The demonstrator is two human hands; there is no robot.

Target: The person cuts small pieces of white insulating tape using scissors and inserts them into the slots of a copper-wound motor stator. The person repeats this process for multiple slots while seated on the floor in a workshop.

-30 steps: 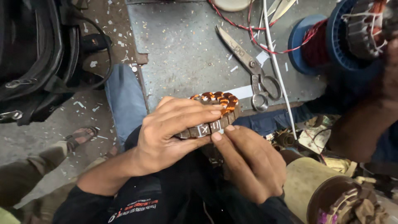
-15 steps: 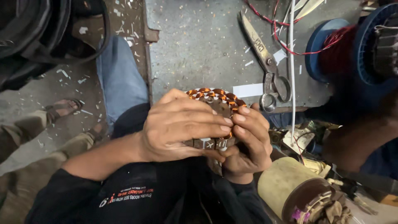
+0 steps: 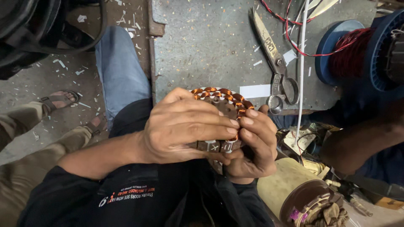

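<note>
- Closest in, both hands are wrapped around a round motor stator with copper-orange wire coils (image 3: 227, 101), held over the lap just off the near edge of the grey metal worktop (image 3: 202, 46).
- Left hand (image 3: 185, 126) covers the top and front, fingers closed onto its dark steel rim; right hand (image 3: 252, 143) cups it from below, fingertips meeting the left's.
- My guess: it's dense and heavy for its size, rigid in the core, but the thin enamelled windings scratch easily, so grab the steel rim, not the coils.
- Further back on the worktop: big steel scissors (image 3: 275, 69), near its right edge.
- Beyond that, a blue spool of red wire (image 3: 353, 54).
</note>
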